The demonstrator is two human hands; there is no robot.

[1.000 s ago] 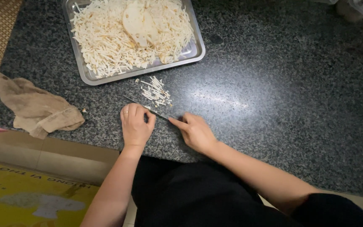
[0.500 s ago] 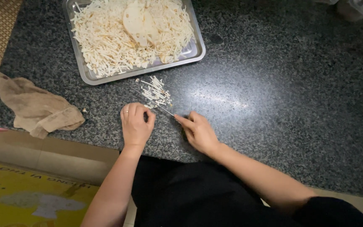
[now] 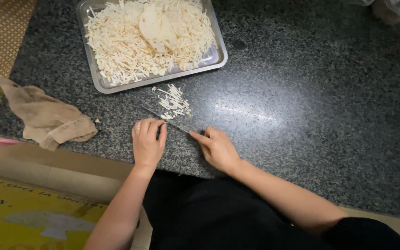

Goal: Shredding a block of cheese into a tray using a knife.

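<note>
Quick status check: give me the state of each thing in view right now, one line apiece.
Left hand: palm down on the stone counter, fingertips at the knife blade.
Right hand: gripping the knife by its handle.
Knife: lying low across the counter, beside the cut strips.
Cut strips: small loose pile on the counter.
Metal tray: heaped full of pale shreds.
Cloth: crumpled at the counter's edge.

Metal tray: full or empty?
Full. The metal tray is heaped with pale shredded strips, and a few flat slices lie on top.
</note>
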